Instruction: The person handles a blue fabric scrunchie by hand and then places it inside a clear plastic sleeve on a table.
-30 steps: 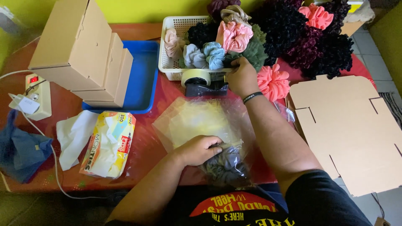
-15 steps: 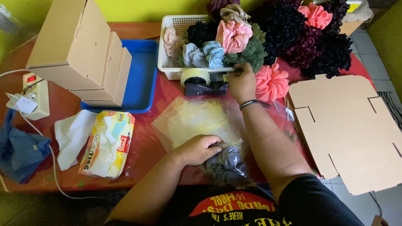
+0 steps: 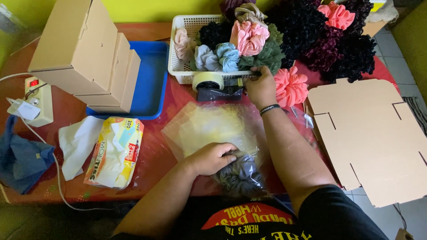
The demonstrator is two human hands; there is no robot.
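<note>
My left hand (image 3: 212,158) presses down on a clear plastic bag (image 3: 242,175) that holds a dark grey scrunchie, near the table's front edge. My right hand (image 3: 261,88) reaches forward to the tape dispenser (image 3: 215,86), its fingers pinched at the free end of the tape by the cutter. The dispenser is black with a roll of clear tape on top and stands just in front of the white basket (image 3: 180,71). A stack of empty clear bags (image 3: 209,126) lies between the two hands.
The basket holds several coloured scrunchies; dark ones (image 3: 338,40) are piled to its right, a pink one (image 3: 290,86) beside my right wrist. Folded cardboard boxes (image 3: 84,53) stand on a blue tray (image 3: 151,84). Flat cardboard (image 3: 373,133) right; tissue pack (image 3: 114,151), power strip (image 3: 39,100) left.
My right hand has shifted slightly at the tape dispenser, its fingers closing on the tape end. My left hand stays on the bagged scrunchie.
</note>
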